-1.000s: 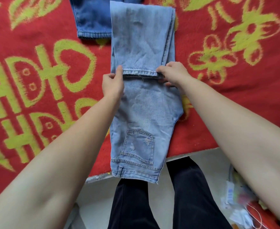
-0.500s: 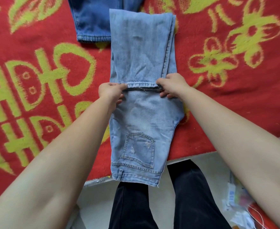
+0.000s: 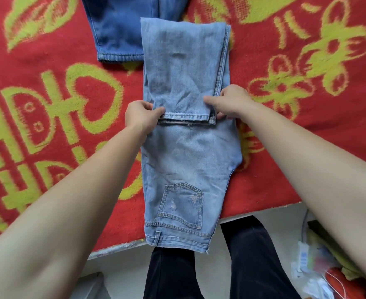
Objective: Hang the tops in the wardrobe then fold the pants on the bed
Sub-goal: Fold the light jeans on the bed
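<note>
a pair of light blue jeans (image 3: 188,160) lies lengthwise down the middle of the frame on a bed covered by a red blanket (image 3: 48,108) with yellow-green patterns. the legs are doubled back over the upper part, so the hems sit across the centre of the frame, and the waistband hangs just over the bed's near edge at the lower middle. a back pocket (image 3: 181,205) with worn patches faces up near the waistband.

the left hand (image 3: 141,115) pinches the left corner of the folded hem — thumb on top, fingers curled under. the right hand (image 3: 231,102) grasps the right corner of the same hem, its grip closed on the stacked layers there.

a darker blue pair of jeans (image 3: 121,29) lies at the upper middle, partly tucked under the light pair's fold. the person's legs in black trousers (image 3: 253,262) stand at the bottom of the frame.
</note>
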